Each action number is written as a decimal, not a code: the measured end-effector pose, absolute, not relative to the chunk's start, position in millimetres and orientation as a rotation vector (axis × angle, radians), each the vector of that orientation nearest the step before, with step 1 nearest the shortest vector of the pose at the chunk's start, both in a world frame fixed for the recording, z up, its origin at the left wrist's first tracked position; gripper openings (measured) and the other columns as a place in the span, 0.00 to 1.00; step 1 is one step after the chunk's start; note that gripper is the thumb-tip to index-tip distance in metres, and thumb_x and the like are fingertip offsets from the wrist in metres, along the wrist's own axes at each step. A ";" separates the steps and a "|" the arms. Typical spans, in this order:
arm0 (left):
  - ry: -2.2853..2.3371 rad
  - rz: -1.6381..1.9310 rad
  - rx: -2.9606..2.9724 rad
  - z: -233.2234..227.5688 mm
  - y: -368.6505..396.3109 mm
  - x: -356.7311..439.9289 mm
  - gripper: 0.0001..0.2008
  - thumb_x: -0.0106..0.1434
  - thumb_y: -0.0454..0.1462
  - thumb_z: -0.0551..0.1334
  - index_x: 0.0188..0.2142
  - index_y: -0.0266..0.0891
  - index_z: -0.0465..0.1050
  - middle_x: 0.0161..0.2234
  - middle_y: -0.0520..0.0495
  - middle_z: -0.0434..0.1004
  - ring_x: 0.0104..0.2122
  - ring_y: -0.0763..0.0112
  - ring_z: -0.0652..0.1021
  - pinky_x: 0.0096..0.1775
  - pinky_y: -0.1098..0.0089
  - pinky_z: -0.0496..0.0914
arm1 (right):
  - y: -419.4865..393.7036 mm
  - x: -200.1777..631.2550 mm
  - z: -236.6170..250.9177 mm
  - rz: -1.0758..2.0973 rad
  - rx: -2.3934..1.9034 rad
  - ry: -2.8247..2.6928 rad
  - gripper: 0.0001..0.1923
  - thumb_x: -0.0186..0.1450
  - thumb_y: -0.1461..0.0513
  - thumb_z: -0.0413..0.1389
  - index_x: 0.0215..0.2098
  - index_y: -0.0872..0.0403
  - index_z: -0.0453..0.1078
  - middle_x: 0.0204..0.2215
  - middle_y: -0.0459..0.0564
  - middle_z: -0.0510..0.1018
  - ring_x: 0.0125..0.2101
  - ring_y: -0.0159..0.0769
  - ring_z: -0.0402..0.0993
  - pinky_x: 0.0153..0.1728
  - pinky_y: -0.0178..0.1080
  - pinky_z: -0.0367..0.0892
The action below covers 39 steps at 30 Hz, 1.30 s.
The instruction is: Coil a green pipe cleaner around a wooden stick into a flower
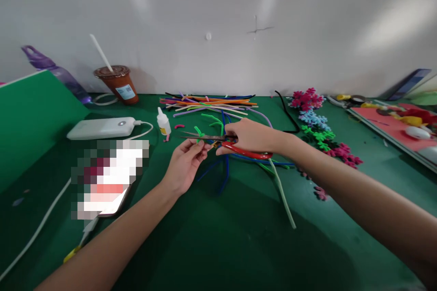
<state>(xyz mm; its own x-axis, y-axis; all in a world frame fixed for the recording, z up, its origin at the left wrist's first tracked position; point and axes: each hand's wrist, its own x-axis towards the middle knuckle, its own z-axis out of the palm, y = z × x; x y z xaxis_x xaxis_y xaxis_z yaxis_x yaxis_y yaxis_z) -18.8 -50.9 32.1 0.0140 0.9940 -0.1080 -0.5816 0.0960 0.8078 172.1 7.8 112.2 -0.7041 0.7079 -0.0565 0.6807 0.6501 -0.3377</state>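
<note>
My left hand [187, 161] pinches a short bright green pipe cleaner [199, 133] between thumb and fingertips. In my right hand [247, 135] are red-handled scissors [249, 150], held flat with the blades pointing left. The blades are a little apart and reach across the green piece, just above my left fingertips; whether they touch it I cannot tell. Blue pipe cleaners [226, 175] and a pale green one [284, 198] lie under and beside my right hand. Bent green lengths [213, 119] rest just behind the scissors.
Behind my hands lies a pile of coloured pipe cleaners [208, 103]. A glue bottle [164, 122] and a pink scrap [179, 126] are left of it. Fuzzy flower shapes [317, 134] line the right. Further left are a phone [119, 182], power bank [102, 128] and drink cup [119, 84].
</note>
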 end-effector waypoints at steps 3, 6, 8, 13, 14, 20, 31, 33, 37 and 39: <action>0.810 1.382 0.622 32.9 -50.3 -20.7 0.10 0.52 0.34 0.70 0.27 0.35 0.69 0.25 0.52 0.74 0.28 0.79 0.73 0.33 0.77 0.69 | 22.5 167.0 115.2 0.612 -1.078 -2.857 0.30 0.55 0.35 0.50 0.23 0.53 0.65 0.20 0.45 0.68 0.20 0.30 0.59 0.23 0.36 0.51; 0.820 1.395 0.596 33.7 -50.0 -21.6 0.09 0.53 0.33 0.69 0.27 0.35 0.68 0.25 0.52 0.74 0.28 0.79 0.73 0.34 0.76 0.69 | 34.2 164.0 113.8 0.601 -1.046 -2.906 0.31 0.55 0.35 0.50 0.19 0.53 0.61 0.17 0.43 0.61 0.19 0.29 0.53 0.22 0.36 0.48; 0.825 1.409 0.584 34.1 -49.6 -22.0 0.08 0.54 0.33 0.68 0.27 0.35 0.68 0.25 0.52 0.74 0.28 0.79 0.74 0.35 0.76 0.69 | 40.1 161.8 111.6 0.586 -1.045 -2.919 0.30 0.55 0.35 0.51 0.19 0.53 0.61 0.16 0.43 0.60 0.18 0.29 0.52 0.21 0.36 0.48; 0.829 1.414 0.599 35.3 -49.0 -22.4 0.07 0.55 0.33 0.67 0.27 0.35 0.69 0.26 0.50 0.75 0.28 0.79 0.73 0.34 0.76 0.68 | 48.6 163.2 111.0 0.548 -1.055 -2.875 0.27 0.54 0.38 0.54 0.22 0.53 0.63 0.20 0.45 0.68 0.21 0.31 0.59 0.23 0.36 0.52; 0.830 1.410 0.632 35.4 -49.3 -22.2 0.07 0.55 0.33 0.67 0.27 0.36 0.69 0.27 0.50 0.76 0.28 0.79 0.73 0.34 0.76 0.67 | 49.7 166.8 111.4 0.545 -1.070 -2.855 0.27 0.54 0.38 0.55 0.24 0.53 0.64 0.22 0.45 0.70 0.22 0.31 0.60 0.24 0.36 0.52; 0.876 1.338 0.922 34.9 -54.2 -20.1 0.11 0.58 0.35 0.65 0.42 0.39 0.76 0.35 0.46 0.77 0.30 0.76 0.72 0.33 0.73 0.67 | 50.0 215.9 93.5 0.566 -1.420 -2.619 0.27 0.53 0.42 0.58 0.39 0.52 0.67 0.32 0.49 0.75 0.29 0.38 0.68 0.27 0.36 0.56; 0.954 1.227 1.360 34.7 -60.1 -15.1 0.11 0.62 0.33 0.60 0.42 0.43 0.77 0.34 0.49 0.70 0.27 0.77 0.71 0.33 0.71 0.67 | 38.2 267.9 35.0 -0.018 -1.613 -2.397 0.21 0.61 0.51 0.55 0.42 0.61 0.73 0.36 0.59 0.75 0.39 0.47 0.71 0.39 0.42 0.64; 1.014 1.188 1.398 36.5 -61.9 -13.9 0.11 0.61 0.32 0.60 0.42 0.43 0.77 0.31 0.50 0.71 0.26 0.77 0.72 0.32 0.72 0.68 | 23.6 253.7 43.5 -0.162 -1.483 -2.378 0.16 0.63 0.56 0.54 0.40 0.61 0.73 0.38 0.60 0.75 0.43 0.50 0.69 0.45 0.47 0.63; 1.087 1.122 1.454 39.1 -64.8 -11.8 0.08 0.59 0.31 0.62 0.38 0.41 0.76 0.30 0.51 0.74 0.27 0.78 0.74 0.30 0.76 0.70 | -18.9 211.9 60.2 0.295 -1.021 -2.305 0.09 0.66 0.62 0.53 0.41 0.56 0.72 0.37 0.51 0.77 0.40 0.36 0.72 0.44 0.38 0.66; 1.094 1.113 1.506 39.3 -65.5 -11.0 0.05 0.59 0.32 0.62 0.36 0.41 0.75 0.28 0.53 0.74 0.27 0.78 0.75 0.31 0.77 0.70 | -36.9 194.5 61.7 0.557 -0.876 -2.281 0.08 0.65 0.63 0.54 0.42 0.55 0.71 0.37 0.48 0.77 0.37 0.32 0.73 0.39 0.34 0.68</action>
<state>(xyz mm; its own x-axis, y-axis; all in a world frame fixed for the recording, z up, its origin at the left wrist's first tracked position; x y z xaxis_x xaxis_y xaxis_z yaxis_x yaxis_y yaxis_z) -11.0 -65.5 39.3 0.1908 0.9716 0.1398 0.1237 -0.1651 0.9785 194.5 -36.9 61.7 -0.5845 0.7059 0.4000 0.4420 0.6904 -0.5727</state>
